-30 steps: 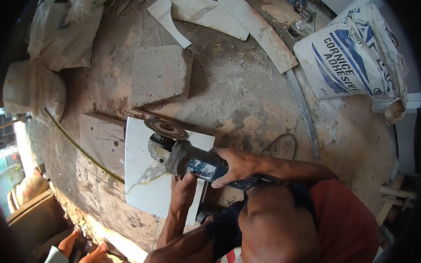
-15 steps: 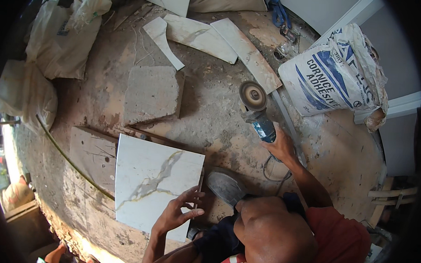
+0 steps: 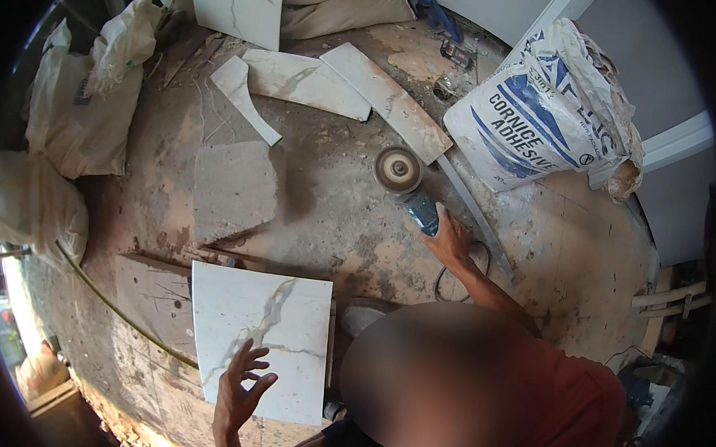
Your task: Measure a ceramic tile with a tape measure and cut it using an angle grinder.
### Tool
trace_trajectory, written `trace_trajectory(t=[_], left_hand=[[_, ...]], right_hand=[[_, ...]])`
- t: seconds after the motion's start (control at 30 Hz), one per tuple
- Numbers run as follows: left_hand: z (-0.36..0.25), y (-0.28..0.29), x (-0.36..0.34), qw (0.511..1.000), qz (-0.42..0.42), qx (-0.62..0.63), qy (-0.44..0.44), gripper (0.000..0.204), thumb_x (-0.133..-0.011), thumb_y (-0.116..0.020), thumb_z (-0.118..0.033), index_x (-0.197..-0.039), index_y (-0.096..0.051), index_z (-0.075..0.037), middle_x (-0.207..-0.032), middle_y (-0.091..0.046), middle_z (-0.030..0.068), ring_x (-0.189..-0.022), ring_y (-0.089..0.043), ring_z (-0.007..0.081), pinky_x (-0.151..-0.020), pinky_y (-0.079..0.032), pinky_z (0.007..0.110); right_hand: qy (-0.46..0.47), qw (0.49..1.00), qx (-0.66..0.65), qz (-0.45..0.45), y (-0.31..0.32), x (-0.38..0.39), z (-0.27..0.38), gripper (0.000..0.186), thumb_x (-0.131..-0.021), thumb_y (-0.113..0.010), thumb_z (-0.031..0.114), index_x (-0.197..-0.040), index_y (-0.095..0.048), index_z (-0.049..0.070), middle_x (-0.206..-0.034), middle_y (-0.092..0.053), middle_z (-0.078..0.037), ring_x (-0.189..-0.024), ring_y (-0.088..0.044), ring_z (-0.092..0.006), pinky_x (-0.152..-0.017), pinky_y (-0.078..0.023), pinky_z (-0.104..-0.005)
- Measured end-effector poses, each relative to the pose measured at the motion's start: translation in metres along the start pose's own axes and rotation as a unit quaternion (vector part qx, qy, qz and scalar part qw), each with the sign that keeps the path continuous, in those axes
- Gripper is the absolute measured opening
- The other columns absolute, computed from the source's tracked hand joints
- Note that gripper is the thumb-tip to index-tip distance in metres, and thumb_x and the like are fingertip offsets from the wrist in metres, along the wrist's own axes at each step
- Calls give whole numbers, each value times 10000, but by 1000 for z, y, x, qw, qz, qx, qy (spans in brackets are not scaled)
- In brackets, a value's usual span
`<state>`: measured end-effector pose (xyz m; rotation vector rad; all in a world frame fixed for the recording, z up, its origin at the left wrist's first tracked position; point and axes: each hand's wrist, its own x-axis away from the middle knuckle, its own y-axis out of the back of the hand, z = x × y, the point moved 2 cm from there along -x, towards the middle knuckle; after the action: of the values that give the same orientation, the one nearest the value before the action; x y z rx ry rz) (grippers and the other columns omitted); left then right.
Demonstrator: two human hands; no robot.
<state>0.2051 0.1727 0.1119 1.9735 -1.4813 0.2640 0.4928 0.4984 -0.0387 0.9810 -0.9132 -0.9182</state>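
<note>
My right hand (image 3: pixel 449 239) is wrapped round the body of an angle grinder (image 3: pixel 422 212), low over the dusty floor, its round disc (image 3: pixel 398 169) face up. A loop of dark cable lies below that hand. My left hand (image 3: pixel 244 381) has its fingers spread and curved, holding nothing, over the lower left of a white grey-veined tile (image 3: pixel 264 303). The tile rests partly over a scored board (image 3: pixel 150 295). I cannot tell if the fingers touch it. A blurred patch covers the bottom middle, over the body in a red top.
Cut tile strips (image 3: pixel 300 83) and a tile sheet (image 3: pixel 235 6) lie at the back. A concrete block (image 3: pixel 233 188) sits mid-left, white sacks (image 3: pixel 78 119) at the left, a large adhesive bag (image 3: pixel 495 141) and metal strip (image 3: pixel 484 228) at the right. A thin green rod (image 3: pixel 118 310) crosses the left floor.
The grinder has moved from over the tile to the right and away from me, held by my right hand alone. My left hand let go of it and now hovers lower left.
</note>
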Motion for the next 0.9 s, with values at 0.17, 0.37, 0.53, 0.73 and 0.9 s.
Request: trace_trajectory(t=[0.17,0.37,0.53,0.73,0.9], left_hand=[[-1,15,5,999,3,-40,19,671,-731,-714,-76,-1305,-370,-11,-1089,-602,178,-892,-630,251,-669,-517,316],[-13,17,-8,989,77,-128,4,644,-745,-706,-85,-1292,-372,-25,-1081,-601,182,-902,-629,256,-677,-518,319],[-12,21,-16,989,69,-132,22,656,-730,-736,-156,-1279,-401,-26,-1086,-606,158,-902,-630,252,-693,-513,333],[-9,27,-13,986,58,-151,32,666,-727,-740,-172,-1279,-396,-29,-1077,-608,157,-900,-629,254,-690,-512,338],[2,31,-11,978,44,-202,34,673,-723,-742,-203,-1271,-394,-25,-1075,-600,167,-902,-619,278,-699,-508,358]], right_hand=[[8,1000,-11,-15,-4,2,1,736,-688,-726,270,-1277,-362,18,-1194,-503,-193,-1087,-511,-335,-883,-438,-424],[47,998,-20,-23,-9,-3,-9,728,-700,-720,261,-1265,-356,-18,-1158,-504,-211,-1046,-527,-344,-859,-450,-432],[46,997,-66,14,-2,-6,-11,696,-723,-699,279,-1257,-366,-19,-1139,-512,-226,-1056,-507,-377,-892,-410,-426],[36,949,-279,-141,45,-76,-18,314,-805,-619,212,-1005,-540,-17,-929,-595,-162,-842,-594,-305,-744,-466,-383],[153,962,-81,-211,48,-219,-7,314,-810,-574,231,-982,-555,-31,-925,-603,-208,-895,-583,-363,-785,-462,-436]])
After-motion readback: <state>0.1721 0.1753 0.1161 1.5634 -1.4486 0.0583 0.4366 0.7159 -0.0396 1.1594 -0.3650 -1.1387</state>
